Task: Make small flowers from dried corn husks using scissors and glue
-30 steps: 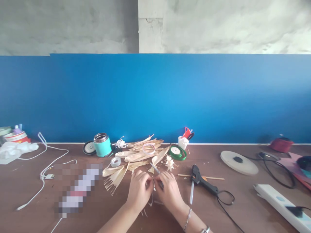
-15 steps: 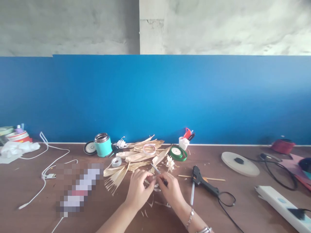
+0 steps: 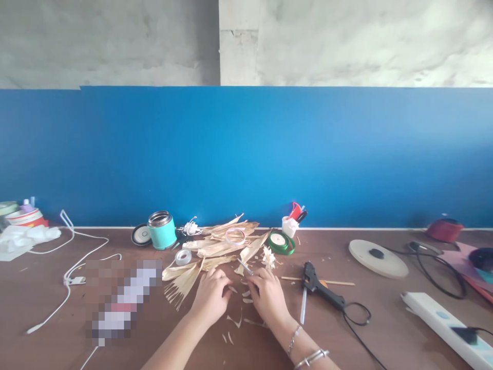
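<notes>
Both my hands rest close together on the brown table (image 3: pixel 46 339), in front of a pile of dried corn husk leaves (image 3: pixel 219 246). My right hand (image 3: pixel 268 298) is closed around small scissors (image 3: pixel 245 267), whose blades stick out toward the pile. My left hand (image 3: pixel 210 298) is curled, fingers pinched on a small husk piece that is mostly hidden. Pale husk cuttings (image 3: pixel 239 321) lie on the table between and below the hands. A small husk flower (image 3: pixel 268 258) sits just behind the right hand.
A black glue gun (image 3: pixel 319 290) with its cord lies to the right, beside a thin wooden stick (image 3: pixel 339 282). Behind stand a teal jar (image 3: pixel 162 230), tape rolls (image 3: pixel 183 257), green ribbon (image 3: pixel 281 242), a white cup with tools (image 3: pixel 289 226). White cables (image 3: pixel 73 257) left; a power strip (image 3: pixel 447 324) and round disc (image 3: pixel 377 258) right.
My hands have moved slightly apart and lowered toward the table. More small husk cuttings now lie between them.
</notes>
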A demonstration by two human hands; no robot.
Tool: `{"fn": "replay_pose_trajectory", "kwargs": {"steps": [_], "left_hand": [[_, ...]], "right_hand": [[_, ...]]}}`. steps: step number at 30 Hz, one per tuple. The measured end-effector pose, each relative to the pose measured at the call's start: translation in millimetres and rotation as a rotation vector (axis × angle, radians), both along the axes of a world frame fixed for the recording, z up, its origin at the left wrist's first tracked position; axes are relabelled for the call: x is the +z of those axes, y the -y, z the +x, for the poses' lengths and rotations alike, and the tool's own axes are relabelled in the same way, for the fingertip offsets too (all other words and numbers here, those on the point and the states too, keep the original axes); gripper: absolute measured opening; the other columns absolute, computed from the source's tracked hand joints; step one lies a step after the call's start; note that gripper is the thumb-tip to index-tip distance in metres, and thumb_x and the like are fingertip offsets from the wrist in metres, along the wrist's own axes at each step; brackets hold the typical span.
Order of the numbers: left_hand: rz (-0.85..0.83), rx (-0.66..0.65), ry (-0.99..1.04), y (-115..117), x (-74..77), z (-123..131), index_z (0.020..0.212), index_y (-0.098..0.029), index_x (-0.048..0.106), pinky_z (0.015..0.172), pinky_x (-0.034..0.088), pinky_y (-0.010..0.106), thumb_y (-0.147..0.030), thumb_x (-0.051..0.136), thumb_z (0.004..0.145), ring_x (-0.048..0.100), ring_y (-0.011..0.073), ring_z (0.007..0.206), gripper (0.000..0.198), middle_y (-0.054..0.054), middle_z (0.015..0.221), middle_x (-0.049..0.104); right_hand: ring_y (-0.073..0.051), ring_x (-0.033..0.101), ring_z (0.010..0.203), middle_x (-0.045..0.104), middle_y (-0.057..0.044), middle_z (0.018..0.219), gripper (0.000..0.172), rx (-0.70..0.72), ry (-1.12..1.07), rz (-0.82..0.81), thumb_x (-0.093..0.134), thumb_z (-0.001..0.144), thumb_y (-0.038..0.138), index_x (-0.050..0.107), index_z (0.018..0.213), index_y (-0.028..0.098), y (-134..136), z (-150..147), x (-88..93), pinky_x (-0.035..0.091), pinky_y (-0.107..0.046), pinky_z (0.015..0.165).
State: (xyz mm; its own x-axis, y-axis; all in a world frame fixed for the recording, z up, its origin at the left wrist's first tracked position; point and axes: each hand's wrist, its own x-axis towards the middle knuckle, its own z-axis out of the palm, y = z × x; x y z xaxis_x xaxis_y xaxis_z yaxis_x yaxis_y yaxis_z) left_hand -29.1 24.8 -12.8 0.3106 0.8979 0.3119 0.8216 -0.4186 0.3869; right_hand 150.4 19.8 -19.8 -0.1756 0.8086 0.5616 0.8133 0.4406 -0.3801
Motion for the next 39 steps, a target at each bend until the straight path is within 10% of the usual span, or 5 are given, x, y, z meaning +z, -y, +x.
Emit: {"fn": "replay_pose_trajectory", "kwargs": {"steps": [23,39], "left_hand": [[-0.03,0.0,-0.098,3,-2.3,-1,0.076,-0.02,0.056,0.076,0.04,0.035,-0.009,0.049,0.079,0.053,0.0239,0.091,0.013,0.006,0.086,0.058],[0.112,-0.108,0.316,10,10.4,7,0.101,-0.023,0.055,0.08,0.046,0.038,-0.003,0.05,0.074,0.057,0.0221,0.087,0.034,0.005,0.088,0.063]], "right_hand": [[-0.02,0.057,0.081,0.063,-0.004,0.081,0.025,0.043,-0.012,-0.003,0.048,0.082,0.007,0.067,0.083,0.023,2,1,-4.5,0.04,-0.031,0.071],[-0.018,0.056,0.07,0.059,-0.002,0.069,0.014,0.147,-0.304,-0.159,0.049,0.082,0.017,0.056,0.069,0.019,6,-2,7.3,0.043,-0.028,0.065]]}}
